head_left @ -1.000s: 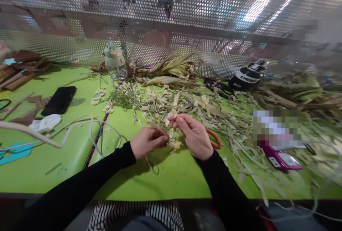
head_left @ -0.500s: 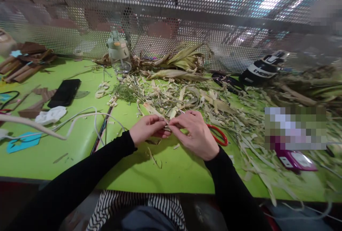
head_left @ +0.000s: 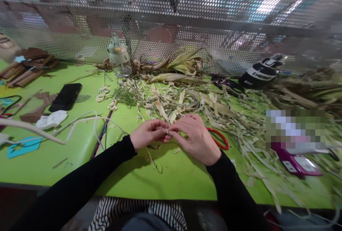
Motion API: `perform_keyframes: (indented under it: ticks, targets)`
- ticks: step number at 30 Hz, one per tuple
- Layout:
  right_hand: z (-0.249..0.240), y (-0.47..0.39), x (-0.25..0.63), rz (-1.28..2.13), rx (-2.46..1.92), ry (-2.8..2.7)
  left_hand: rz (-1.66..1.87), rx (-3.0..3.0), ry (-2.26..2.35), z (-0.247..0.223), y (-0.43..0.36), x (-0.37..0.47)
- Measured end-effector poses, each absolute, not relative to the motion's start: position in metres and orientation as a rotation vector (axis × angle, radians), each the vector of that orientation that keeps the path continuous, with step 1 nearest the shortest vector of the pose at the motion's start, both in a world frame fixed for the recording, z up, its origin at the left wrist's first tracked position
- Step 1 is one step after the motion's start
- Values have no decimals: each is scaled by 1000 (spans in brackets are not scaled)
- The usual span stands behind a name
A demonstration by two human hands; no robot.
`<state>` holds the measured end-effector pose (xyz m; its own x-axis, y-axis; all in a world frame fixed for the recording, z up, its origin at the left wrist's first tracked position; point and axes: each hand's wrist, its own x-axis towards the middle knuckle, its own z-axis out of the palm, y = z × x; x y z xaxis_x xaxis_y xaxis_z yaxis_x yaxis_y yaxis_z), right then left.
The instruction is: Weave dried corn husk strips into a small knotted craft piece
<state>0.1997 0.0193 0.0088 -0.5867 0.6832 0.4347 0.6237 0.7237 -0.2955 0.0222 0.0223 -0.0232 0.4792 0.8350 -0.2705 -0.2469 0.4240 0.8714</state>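
Observation:
Both hands meet low over the green table (head_left: pixel 128 181), near its middle. My left hand (head_left: pixel 150 133) is closed in a pinch on a small piece of dried husk (head_left: pixel 167 131). From the right, my right hand (head_left: pixel 194 136) pinches the same piece, fingertips nearly touching those of my left. A pale husk strip (head_left: pixel 161 110) rises just beyond the fingertips. Red-handled scissors (head_left: pixel 220 139) lie partly under my right hand. Thin curled fibres (head_left: pixel 155 161) rest on the table below the hands. Behind them spreads a heap of husk shreds (head_left: pixel 213 108).
A clear bottle (head_left: pixel 120 60) stands at the back, near whole husks (head_left: pixel 184 63). To the left are a black phone (head_left: pixel 65 97), white cables (head_left: pixel 88 118) and a blue tag (head_left: pixel 24 147). A black bottle (head_left: pixel 260 72) and a purple device (head_left: pixel 300 163) lie right.
The husk strip at the fingertips now stands more upright and leans away from the hands. Both hands stay pinched together, and the whole view has shifted slightly.

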Motion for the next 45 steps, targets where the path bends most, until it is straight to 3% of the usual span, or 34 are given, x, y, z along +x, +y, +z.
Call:
perform_keyframes:
  ticks: [22,29,35,45]
  targets:
    - [14,26,207,328,-959,-2389,820,953,824,-20,20,24]
    - [-4,16,189,73,-958,-2192,1126,720,735,-26,19,30]
    - [-21,7,168,-58,-1309,-2177,1313,632,778,-38,18,41]
    - [-22,0,159,645,-1063,-2350,1350,692,716,-20,21,32]
